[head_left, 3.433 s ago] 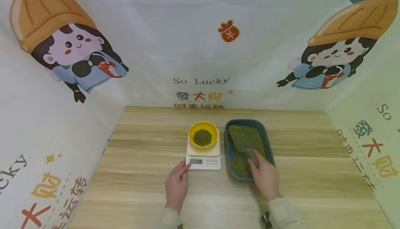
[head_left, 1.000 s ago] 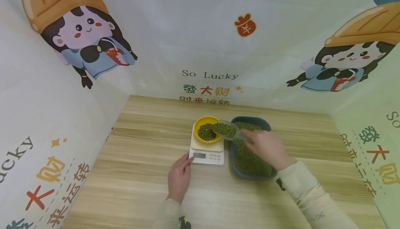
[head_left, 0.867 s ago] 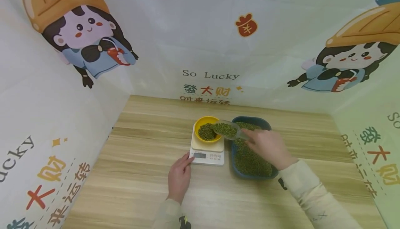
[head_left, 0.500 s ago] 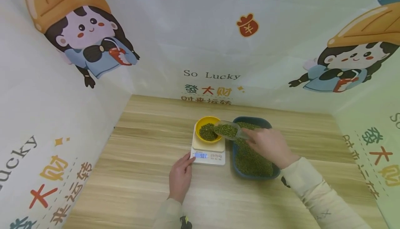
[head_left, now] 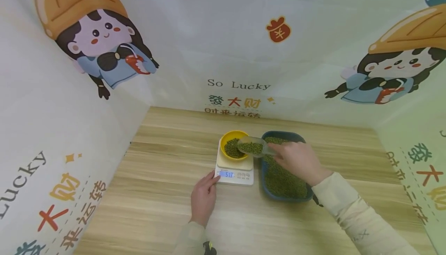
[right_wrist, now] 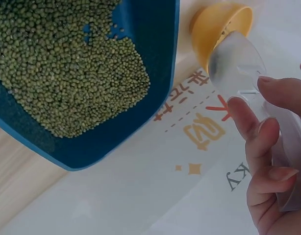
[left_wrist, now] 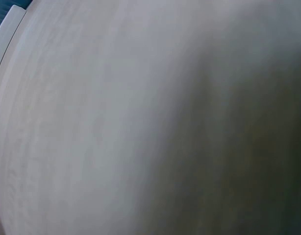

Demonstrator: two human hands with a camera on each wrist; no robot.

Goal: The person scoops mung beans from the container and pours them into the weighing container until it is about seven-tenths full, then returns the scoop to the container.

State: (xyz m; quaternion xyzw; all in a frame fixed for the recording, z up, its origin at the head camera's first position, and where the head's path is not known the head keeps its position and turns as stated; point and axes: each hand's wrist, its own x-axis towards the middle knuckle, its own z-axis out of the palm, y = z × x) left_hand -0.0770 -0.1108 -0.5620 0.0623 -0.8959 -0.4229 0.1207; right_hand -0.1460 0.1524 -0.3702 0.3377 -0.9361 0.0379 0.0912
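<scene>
A translucent scoop (head_left: 256, 147) carrying mung beans is gripped by my right hand (head_left: 296, 158), thumb and fingers round its handle. Its lip reaches over the rim of a yellow bowl (head_left: 227, 135), which holds a heap of mung beans (head_left: 233, 148). Beneath the bowl is a white kitchen scale (head_left: 244, 181), its display lit with digits like 513. My left hand (head_left: 203, 199) holds the scale's front left corner between thumb and fingers. In the right wrist view the scoop (right_wrist: 236, 63) tilts toward the bowl (right_wrist: 204, 32). The left wrist view shows mostly blurred tabletop, without the hand.
A deep blue tub (head_left: 264, 181) with many mung beans stands just right of the scale, under my right forearm. Printed white sheeting (head_left: 195, 46) rises behind and at both sides of the wooden table (head_left: 156, 162).
My right hand has brought the scoop, loaded, from the tub to the bowl. Over the last half second the display has lit and its digits have changed. My left hand stays at the scale.
</scene>
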